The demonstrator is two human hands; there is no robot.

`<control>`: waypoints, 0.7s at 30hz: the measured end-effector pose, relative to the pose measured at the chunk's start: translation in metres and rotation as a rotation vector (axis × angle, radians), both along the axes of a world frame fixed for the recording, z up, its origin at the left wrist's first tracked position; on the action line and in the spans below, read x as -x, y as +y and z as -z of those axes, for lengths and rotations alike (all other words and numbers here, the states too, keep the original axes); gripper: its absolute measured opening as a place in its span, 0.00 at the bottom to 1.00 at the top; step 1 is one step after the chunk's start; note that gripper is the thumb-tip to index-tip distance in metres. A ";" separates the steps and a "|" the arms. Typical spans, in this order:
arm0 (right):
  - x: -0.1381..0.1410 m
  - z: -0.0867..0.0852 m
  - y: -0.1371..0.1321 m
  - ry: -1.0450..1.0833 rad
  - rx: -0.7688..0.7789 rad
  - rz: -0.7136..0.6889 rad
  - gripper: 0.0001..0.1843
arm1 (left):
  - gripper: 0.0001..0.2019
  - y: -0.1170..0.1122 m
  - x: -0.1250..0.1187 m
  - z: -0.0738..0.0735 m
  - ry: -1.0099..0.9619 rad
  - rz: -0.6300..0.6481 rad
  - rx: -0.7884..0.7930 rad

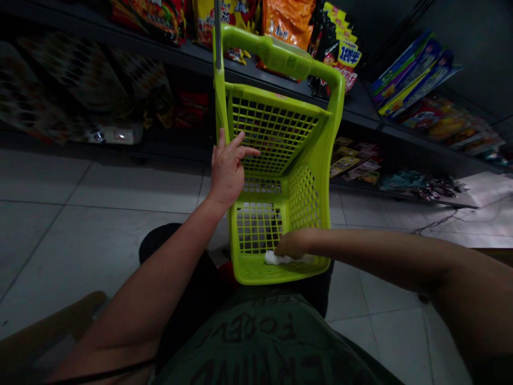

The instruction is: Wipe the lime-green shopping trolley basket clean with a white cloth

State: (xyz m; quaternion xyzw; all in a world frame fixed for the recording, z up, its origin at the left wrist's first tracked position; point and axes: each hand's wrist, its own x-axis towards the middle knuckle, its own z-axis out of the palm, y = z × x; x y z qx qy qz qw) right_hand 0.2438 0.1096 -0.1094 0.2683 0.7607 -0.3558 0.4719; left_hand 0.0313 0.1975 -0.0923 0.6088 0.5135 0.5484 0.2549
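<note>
A lime-green plastic shopping basket (276,133) with mesh walls and a long handle stands upright in front of my body, its grey metal pole (217,37) rising at the far end. My left hand (227,171) is open with the fingers spread, resting against the basket's near side wall. My right hand (290,245) reaches over the rim to the basket's bottom corner, closed on a crumpled white cloth (280,259). Part of the cloth is hidden under that hand.
Dark store shelves (352,107) with bright snack packets (288,24) run along the far side and right. Flat packets (355,166) lie on a lower shelf. Grey floor tiles (132,187) spread below, and a thin cable (436,222) lies at the right.
</note>
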 end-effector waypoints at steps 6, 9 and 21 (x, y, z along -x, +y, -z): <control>-0.013 -0.044 0.028 0.032 0.293 -0.033 0.22 | 0.21 -0.001 0.002 -0.002 0.043 0.013 -0.004; 0.000 -0.017 0.013 0.034 0.153 -0.060 0.19 | 0.20 -0.002 0.001 -0.002 0.038 0.008 -0.005; -0.001 -0.021 0.031 -0.095 -0.383 -0.129 0.09 | 0.23 -0.012 0.002 -0.018 0.413 -0.057 0.059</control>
